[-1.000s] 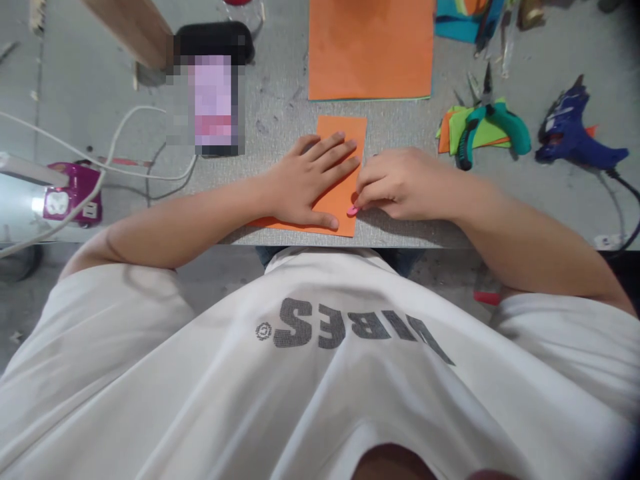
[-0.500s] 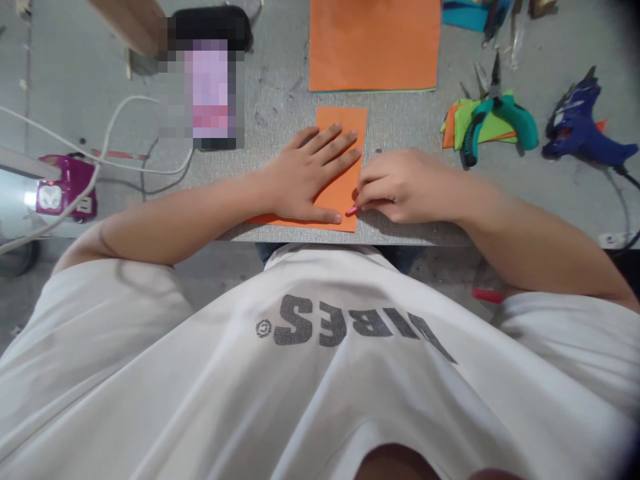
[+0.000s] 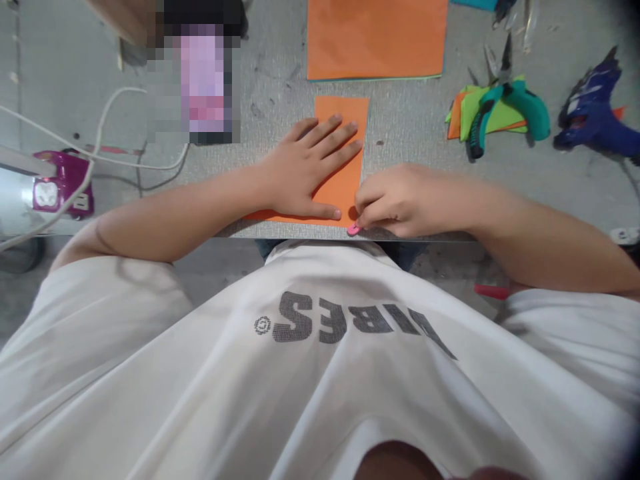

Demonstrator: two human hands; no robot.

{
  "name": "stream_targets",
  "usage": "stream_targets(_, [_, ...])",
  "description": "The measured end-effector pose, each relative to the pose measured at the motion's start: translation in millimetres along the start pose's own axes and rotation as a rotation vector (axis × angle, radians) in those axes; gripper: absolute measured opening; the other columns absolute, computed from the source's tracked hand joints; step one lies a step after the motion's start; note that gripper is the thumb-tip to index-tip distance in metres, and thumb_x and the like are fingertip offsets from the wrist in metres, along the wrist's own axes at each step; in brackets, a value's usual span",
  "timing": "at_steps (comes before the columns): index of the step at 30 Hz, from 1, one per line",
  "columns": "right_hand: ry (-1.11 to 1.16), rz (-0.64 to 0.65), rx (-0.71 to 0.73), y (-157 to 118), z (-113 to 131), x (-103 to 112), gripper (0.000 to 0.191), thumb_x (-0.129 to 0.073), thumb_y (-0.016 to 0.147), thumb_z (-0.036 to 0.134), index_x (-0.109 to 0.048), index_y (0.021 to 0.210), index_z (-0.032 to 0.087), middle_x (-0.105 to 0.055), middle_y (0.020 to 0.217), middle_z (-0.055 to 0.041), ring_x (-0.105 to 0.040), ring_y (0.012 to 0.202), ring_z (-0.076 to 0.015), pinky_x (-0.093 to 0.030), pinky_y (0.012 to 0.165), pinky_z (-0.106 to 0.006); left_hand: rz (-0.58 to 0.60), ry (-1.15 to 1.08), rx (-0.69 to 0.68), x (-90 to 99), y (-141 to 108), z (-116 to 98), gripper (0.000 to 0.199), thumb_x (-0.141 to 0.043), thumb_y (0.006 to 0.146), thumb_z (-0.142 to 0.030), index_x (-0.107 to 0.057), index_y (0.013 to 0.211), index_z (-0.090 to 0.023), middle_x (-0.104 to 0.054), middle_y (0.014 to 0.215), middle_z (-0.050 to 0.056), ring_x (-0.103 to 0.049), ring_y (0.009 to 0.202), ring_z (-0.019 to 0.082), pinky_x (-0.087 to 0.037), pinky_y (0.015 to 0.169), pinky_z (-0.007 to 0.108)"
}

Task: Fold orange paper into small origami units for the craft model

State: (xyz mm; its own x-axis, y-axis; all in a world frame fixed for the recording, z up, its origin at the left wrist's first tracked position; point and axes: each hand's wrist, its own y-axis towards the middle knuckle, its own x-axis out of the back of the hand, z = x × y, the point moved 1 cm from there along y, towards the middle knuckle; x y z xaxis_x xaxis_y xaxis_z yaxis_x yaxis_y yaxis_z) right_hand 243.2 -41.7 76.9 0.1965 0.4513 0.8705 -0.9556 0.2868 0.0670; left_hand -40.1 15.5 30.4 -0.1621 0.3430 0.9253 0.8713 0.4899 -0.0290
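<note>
My left hand point(image 3: 315, 160) lies flat with its fingers spread on a piece of orange paper point(image 3: 341, 190) near the table's front edge. The paper shows between the fingers and thumb, and a strip of it sticks out under my wrist. At the paper's lower right corner, my right hand point(image 3: 393, 200) pinches a small pink object point(image 3: 354, 229) between thumb and fingers. Most of that object is hidden by the fingertips, so its kind is unclear.
A stack of orange sheets point(image 3: 375, 40) lies ahead. To the right, teal-handled pliers point(image 3: 535, 113) rest on green and orange pieces point(image 3: 473, 110), beside a blue glue gun point(image 3: 597, 113). On the left are a blurred phone point(image 3: 205, 80), a white cable point(image 3: 105, 120) and a purple power socket point(image 3: 65, 187).
My right hand has slid a little toward me along the paper's right edge with the pink object, down to the corner. My left hand stays flat on the paper. The view has shifted slightly.
</note>
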Motion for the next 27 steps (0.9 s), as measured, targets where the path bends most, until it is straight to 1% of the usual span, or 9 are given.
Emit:
stream_targets(4, [0.154, 0.075, -0.01, -2, 3, 3, 0.036, -0.059, 0.121, 0.025, -0.092, 0.106, 0.028, -0.087, 0.104, -0.0047, -0.075, 0.086, -0.0217, -0.049, 0.079, -0.038, 0.001, 0.006, 0.004, -0.1, 0, 0, 0.137, -0.063, 0.097, -0.104, -0.027, 0.201, -0.021, -0.024, 0.208, 0.024, -0.017, 0.193, 0.06, -0.012, 0.154, 0.078])
stream_targets(6, [0.218, 0.084, -0.044, -4, -2, 10, 0.034, -0.061, 0.121, 0.028, -0.092, 0.106, 0.03, -0.087, 0.104, -0.0044, -0.077, 0.089, -0.023, -0.054, 0.082, -0.039, 0.004, 0.014, 0.006, -0.8, -1, 0, 0.14, -0.061, 0.097, -0.106, -0.026, 0.201, -0.019, -0.022, 0.208, 0.025, -0.017, 0.193, 0.061, -0.011, 0.154, 0.078])
stream_targets(8, [0.215, 0.0, -0.137, -7, -12, 19, 0.03, -0.066, 0.12, 0.037, -0.092, 0.106, 0.031, -0.087, 0.106, -0.0047, -0.077, 0.093, -0.0248, -0.057, 0.086, -0.043, 0.004, 0.022, 0.004, -2.3, -1, 0, 0.141, -0.056, 0.097, -0.109, -0.026, 0.2, -0.018, -0.022, 0.208, 0.026, -0.018, 0.193, 0.062, -0.011, 0.153, 0.079])
stream_targets(11, [0.121, -0.221, -0.313, -9, -30, 30, 0.028, -0.071, 0.118, 0.049, -0.091, 0.105, 0.033, -0.086, 0.106, -0.0069, -0.074, 0.091, -0.0261, -0.056, 0.085, -0.047, -0.009, 0.029, 0.003, -5.7, 0, 2, 0.143, -0.044, 0.097, -0.114, -0.027, 0.2, -0.017, -0.022, 0.208, 0.024, -0.019, 0.192, 0.062, -0.01, 0.153, 0.079])
stream_targets(13, [0.076, -0.278, -0.37, -9, -38, 30, 0.031, -0.071, 0.117, 0.054, -0.092, 0.106, 0.033, -0.085, 0.101, -0.0076, -0.072, 0.089, -0.0268, -0.054, 0.085, -0.047, -0.014, 0.034, 0.005, -7.3, 1, 3, 0.146, -0.035, 0.095, -0.118, -0.026, 0.2, -0.016, -0.019, 0.209, 0.022, -0.019, 0.192, 0.061, -0.008, 0.153, 0.079])
stream_targets(15, [0.076, -0.239, -0.353, -6, -42, 24, 0.035, -0.07, 0.118, 0.058, -0.093, 0.109, 0.032, -0.084, 0.098, -0.0071, -0.072, 0.09, -0.027, -0.053, 0.086, -0.046, -0.014, 0.034, 0.003, -7.3, 2, 3, 0.148, -0.034, 0.095, -0.118, -0.026, 0.2, -0.014, -0.017, 0.209, 0.023, -0.019, 0.192, 0.061, -0.008, 0.154, 0.078])
stream_targets(17, [0.104, -0.182, -0.285, -3, -41, 18, 0.036, -0.069, 0.119, 0.058, -0.094, 0.111, 0.032, -0.083, 0.097, -0.0055, -0.073, 0.091, -0.0265, -0.054, 0.089, -0.045, -0.013, 0.024, -0.005, -5.8, 2, 2, 0.145, -0.043, 0.097, -0.114, -0.027, 0.2, -0.014, -0.02, 0.208, 0.025, -0.019, 0.192, 0.061, -0.009, 0.153, 0.079])
stream_targets(21, [0.155, -0.089, -0.186, -1, -34, 11, 0.032, -0.067, 0.119, 0.046, -0.092, 0.104, 0.033, -0.084, 0.1, -0.0033, -0.074, 0.094, -0.0246, -0.054, 0.093, -0.044, -0.028, 0.008, -0.006, -3.0, 1, 0, 0.14, -0.06, 0.098, -0.106, -0.029, 0.199, -0.015, -0.027, 0.206, 0.027, -0.022, 0.191, 0.061, -0.012, 0.153, 0.078])
stream_targets(27, [0.21, -0.043, -0.1, -1, -25, 8, 0.028, -0.068, 0.117, 0.034, -0.086, 0.098, 0.025, -0.086, 0.106, -0.0065, -0.073, 0.092, -0.0215, -0.054, 0.089, -0.04, -0.013, 0.033, -0.003, -5.9, 3, 1, 0.144, -0.058, 0.095, -0.108, -0.027, 0.199, -0.013, -0.019, 0.209, 0.025, -0.02, 0.191, 0.061, -0.01, 0.153, 0.08])
